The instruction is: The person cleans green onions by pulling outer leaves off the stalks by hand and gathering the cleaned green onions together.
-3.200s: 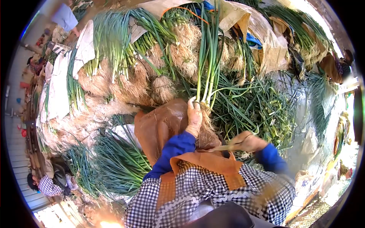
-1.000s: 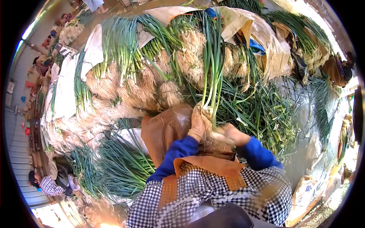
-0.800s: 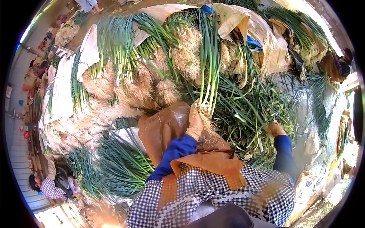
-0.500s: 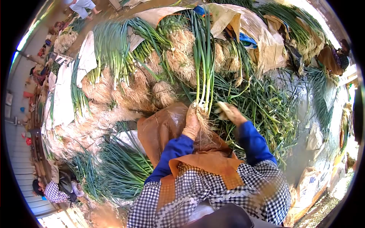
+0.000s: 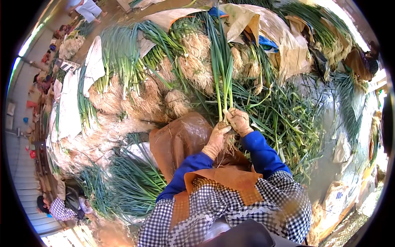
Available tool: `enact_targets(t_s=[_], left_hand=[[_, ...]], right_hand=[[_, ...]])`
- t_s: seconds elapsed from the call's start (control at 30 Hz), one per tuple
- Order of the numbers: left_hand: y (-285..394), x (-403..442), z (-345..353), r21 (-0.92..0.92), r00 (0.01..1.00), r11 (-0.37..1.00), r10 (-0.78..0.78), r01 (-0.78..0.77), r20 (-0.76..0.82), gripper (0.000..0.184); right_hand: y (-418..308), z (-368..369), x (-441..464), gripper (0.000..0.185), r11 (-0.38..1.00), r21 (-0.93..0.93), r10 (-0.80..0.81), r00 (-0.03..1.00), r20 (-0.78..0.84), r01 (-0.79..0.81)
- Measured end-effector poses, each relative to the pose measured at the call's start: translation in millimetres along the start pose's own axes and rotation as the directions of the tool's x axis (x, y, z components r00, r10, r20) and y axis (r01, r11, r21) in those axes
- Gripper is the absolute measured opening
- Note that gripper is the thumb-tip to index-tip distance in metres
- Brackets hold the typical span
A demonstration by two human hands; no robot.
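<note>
Several long green onions [image 5: 226, 74] stand upright before me, leaves pointing away and pale roots [image 5: 231, 145] hanging toward my lap. My left hand [image 5: 215, 139], in a pale glove, is closed around them just above the roots. My right hand [image 5: 238, 122], gloved too, pinches at the white lower stalks, close beside the left; its fingertips partly hide what they grip. Under both hands a brown apron [image 5: 181, 136] covers my lap. Loose green leaves [image 5: 288, 127] lie heaped to the right of my right hand.
Bundled green onions [image 5: 123, 61] with bushy roots line the far left. Trimmed-looking onions [image 5: 131, 181] lie by my left side. Tan sheets [image 5: 284, 45] cover bundles at the back. A person in a checked shirt [image 5: 61, 209] sits at the lower left; another person's legs [image 5: 88, 9] show at the top.
My right hand has come left from beside the bunch onto its lower stalks, and the pale strip it held no longer shows. My left hand has shifted slightly right and nearer me.
</note>
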State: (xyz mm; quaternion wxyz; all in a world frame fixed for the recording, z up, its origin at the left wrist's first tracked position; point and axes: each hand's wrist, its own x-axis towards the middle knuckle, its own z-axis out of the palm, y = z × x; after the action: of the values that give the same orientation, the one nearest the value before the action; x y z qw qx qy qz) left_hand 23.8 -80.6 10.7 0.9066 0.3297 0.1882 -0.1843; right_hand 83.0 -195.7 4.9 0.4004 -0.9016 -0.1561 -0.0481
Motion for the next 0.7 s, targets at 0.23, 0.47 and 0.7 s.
enact_targets(t_s=[0.23, 0.47, 0.7], left_hand=[[6, 7, -18, -0.199, 0.992, 0.973, 0.127, -0.120, 0.024, 0.026], [-4, 12, -24, 0.017, 0.975, 0.976, 0.215, -0.217, 0.063, 0.036], [-1, 7, -29, 0.083, 0.979, 0.975, 0.204, -0.205, 0.020, 0.040]], right_hand=[[-20, -132, -62, 0.026, 0.819, 0.411, -0.029, 0.686, 0.727, -0.401], [-10, -55, 4, 0.043, 0.864, 0.295, 0.293, 0.884, 0.365, -0.408], [-11, -29, 30, 0.026, 0.951, 0.298, -0.083, 0.860, 0.503, -0.082]])
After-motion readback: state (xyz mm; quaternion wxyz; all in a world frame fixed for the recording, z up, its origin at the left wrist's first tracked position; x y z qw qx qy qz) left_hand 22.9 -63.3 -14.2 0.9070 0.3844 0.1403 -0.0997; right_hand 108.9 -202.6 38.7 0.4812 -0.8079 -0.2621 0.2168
